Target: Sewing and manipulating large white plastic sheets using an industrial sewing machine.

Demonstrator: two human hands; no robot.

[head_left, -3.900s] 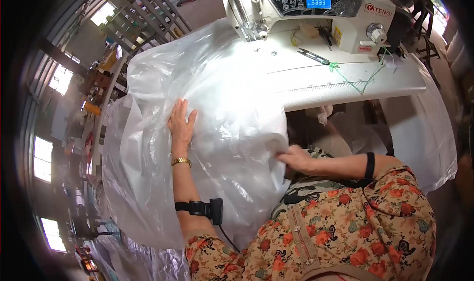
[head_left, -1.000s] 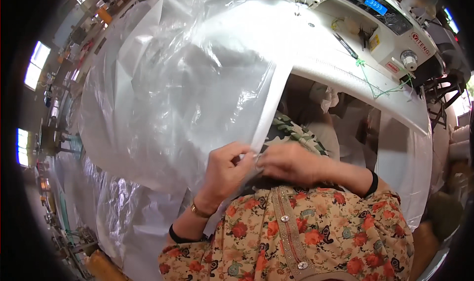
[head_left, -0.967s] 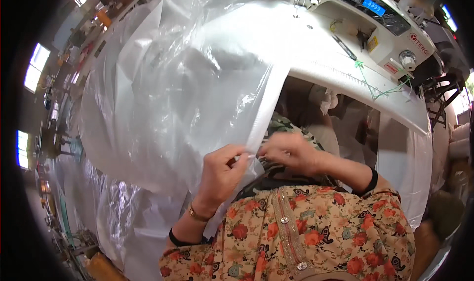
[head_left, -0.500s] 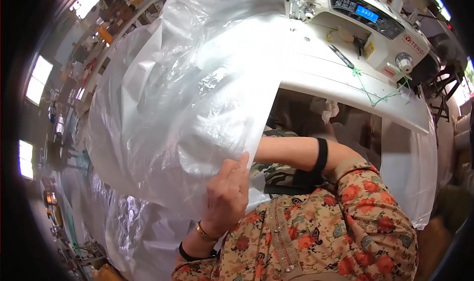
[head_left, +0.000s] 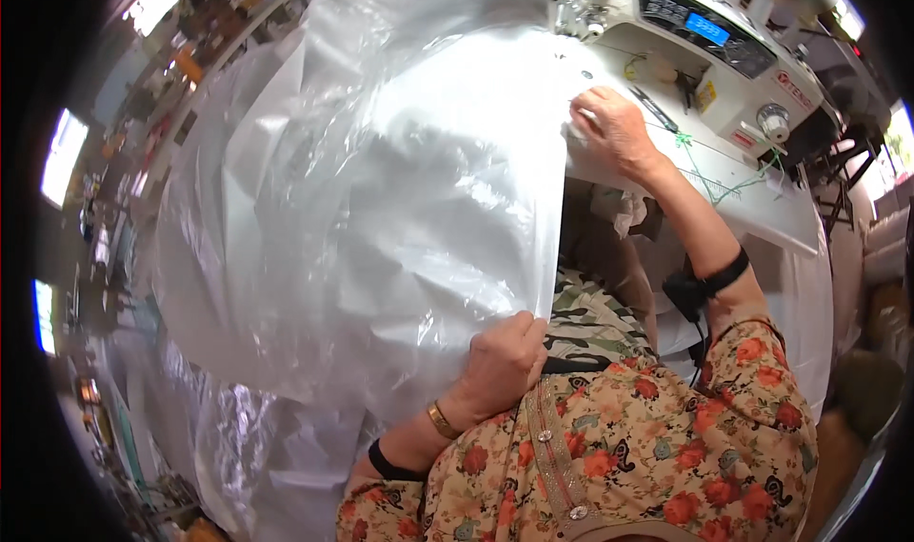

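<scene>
A large translucent white plastic sheet point(head_left: 409, 209) spreads over the left of the table, its straight right edge running from the sewing machine point(head_left: 705, 37) toward my body. My left hand point(head_left: 505, 361) is closed on the near end of that edge, close to my waist. My right hand point(head_left: 614, 128) hangs over the white machine bed, to the right of the sheet and just in front of the needle area. Its fingers are curled together; a small whitish bit shows at the fingertips, too unclear to name. The sheet's far end reaches the presser foot point(head_left: 579, 28).
Black thread snippers point(head_left: 654, 109) lie on the bed beside my right hand, with a green string point(head_left: 709, 175) near them. A lit display panel point(head_left: 706, 28) is on the machine head. More plastic sheeting point(head_left: 257, 447) hangs down at the lower left.
My right hand has come out from beneath the sheet and risen to the machine bed. My left hand has shifted right with the sheet's edge, which now runs straighter toward me.
</scene>
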